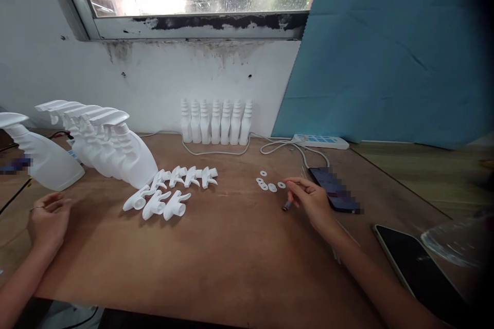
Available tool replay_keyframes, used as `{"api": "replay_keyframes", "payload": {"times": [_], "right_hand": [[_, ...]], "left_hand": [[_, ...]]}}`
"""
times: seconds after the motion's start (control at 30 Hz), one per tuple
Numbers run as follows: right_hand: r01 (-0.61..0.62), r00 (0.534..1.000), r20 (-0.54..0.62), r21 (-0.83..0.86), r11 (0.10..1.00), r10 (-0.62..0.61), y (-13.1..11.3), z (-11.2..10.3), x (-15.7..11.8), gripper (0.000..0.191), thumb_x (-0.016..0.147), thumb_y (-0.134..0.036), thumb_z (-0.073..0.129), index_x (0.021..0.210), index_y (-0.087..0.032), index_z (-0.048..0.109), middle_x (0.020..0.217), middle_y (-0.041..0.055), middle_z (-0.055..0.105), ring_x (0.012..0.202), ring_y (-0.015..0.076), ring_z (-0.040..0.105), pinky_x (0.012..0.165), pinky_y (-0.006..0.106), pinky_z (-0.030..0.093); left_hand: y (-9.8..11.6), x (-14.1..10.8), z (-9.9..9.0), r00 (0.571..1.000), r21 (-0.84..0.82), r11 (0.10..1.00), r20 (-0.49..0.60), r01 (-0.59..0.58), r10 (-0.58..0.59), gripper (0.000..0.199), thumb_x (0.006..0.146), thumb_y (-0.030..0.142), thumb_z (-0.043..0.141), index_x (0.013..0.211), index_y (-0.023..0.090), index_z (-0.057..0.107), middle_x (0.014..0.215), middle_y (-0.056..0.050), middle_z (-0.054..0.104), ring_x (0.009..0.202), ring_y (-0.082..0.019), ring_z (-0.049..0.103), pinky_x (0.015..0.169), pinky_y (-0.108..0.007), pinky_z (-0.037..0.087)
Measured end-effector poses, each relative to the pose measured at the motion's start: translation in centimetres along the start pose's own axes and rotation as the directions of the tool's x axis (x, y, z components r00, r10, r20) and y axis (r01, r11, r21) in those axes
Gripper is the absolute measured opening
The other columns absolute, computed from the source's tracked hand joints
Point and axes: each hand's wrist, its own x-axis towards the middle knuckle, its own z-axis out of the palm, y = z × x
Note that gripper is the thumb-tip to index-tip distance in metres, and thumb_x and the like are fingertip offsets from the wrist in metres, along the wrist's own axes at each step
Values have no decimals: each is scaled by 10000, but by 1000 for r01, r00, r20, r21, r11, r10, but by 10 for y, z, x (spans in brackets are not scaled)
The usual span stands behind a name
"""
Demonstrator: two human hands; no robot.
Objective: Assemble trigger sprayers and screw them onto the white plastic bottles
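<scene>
My right hand (309, 200) reaches in from the right, index finger and thumb brought together at the edge of a flat white washer (281, 185). Several more white washers (272, 187) lie loose just left of my fingertips. Under the same hand is a small dark-ended piece (286, 206), mostly hidden, so its kind is unclear. At the far left, my left hand (49, 218) rests on the table with loosely bent fingers, nothing seen in it. White trigger sprayer heads (175, 205) lie in two rows between my hands.
White spray bottles (133, 157) stand in a row at the left, with another bottle (57, 162) beside them. Several slim white bottles (226, 123) line the wall. A power strip (322, 141) with cables, two phones (335, 190) and a clear container (450, 241) are on the right.
</scene>
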Motion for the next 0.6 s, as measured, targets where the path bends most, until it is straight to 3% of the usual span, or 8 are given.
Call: {"api": "replay_keyframes", "payload": {"times": [0.1,0.17,0.2,0.27,0.33,0.37,0.5,0.6], "right_hand": [[127,992,42,-149,981,-122,8,19,-9,271,838,-415,579,879,-168,681,526,-11,576,449,131,484,448,248,358],[302,953,105,-243,922,-284,11,38,-17,215,878,-353,536,866,-186,671,644,22,632,587,170,582,561,283,447],[402,915,160,-269,875,-371,11,48,-20,196,898,-316,514,869,-193,664,729,42,658,685,188,615,642,306,477],[584,807,306,-290,758,-505,7,70,-23,187,925,-249,471,918,-200,652,892,77,675,857,215,621,789,355,486],[703,702,451,-318,636,-551,-1,93,-21,202,929,-222,467,1039,-199,635,1048,108,655,1000,242,583,886,402,456],[740,663,515,-343,578,-543,-6,105,-18,236,926,-238,487,1120,-197,615,1131,122,632,1064,259,554,916,422,438],[812,577,671,-413,412,-466,-26,157,8,554,911,-473,534,1402,-234,439,1433,150,435,1275,324,392,1004,488,367],[848,528,739,-427,314,-419,-37,202,31,583,934,-564,439,1449,-297,381,1489,137,370,1305,346,352,1019,547,327]], "left_hand": [[34,-32,-11,975,-133,988,218,76,-45,241,823,403,585,965,212,548,818,13,655,710,-171,666,587,-272,552],[64,-50,-17,958,-134,982,237,-131,160,256,864,418,554,1043,235,546,997,-16,651,824,-200,673,743,-361,574],[78,-57,-18,921,-141,952,248,-272,300,256,887,410,530,1081,243,538,1104,-33,623,939,-221,653,866,-411,545],[101,-67,-15,778,-223,831,292,-510,556,294,911,393,500,1165,245,509,1217,-71,570,1135,-261,571,1012,-457,455],[117,-73,-8,659,-281,733,321,-619,680,373,913,399,493,1248,237,470,1292,-109,530,1232,-285,497,1054,-470,402],[123,-75,-4,638,-279,719,335,-636,694,420,911,419,490,1284,232,451,1326,-126,510,1256,-297,474,1056,-480,389],[145,-87,10,698,-129,804,429,-581,573,605,890,556,457,1381,206,414,1431,-160,426,1333,-334,376,1083,-537,321],[162,-96,12,736,-22,870,524,-492,429,656,888,605,426,1407,204,415,1463,-160,405,1362,-340,335,1093,-597,267]]}}
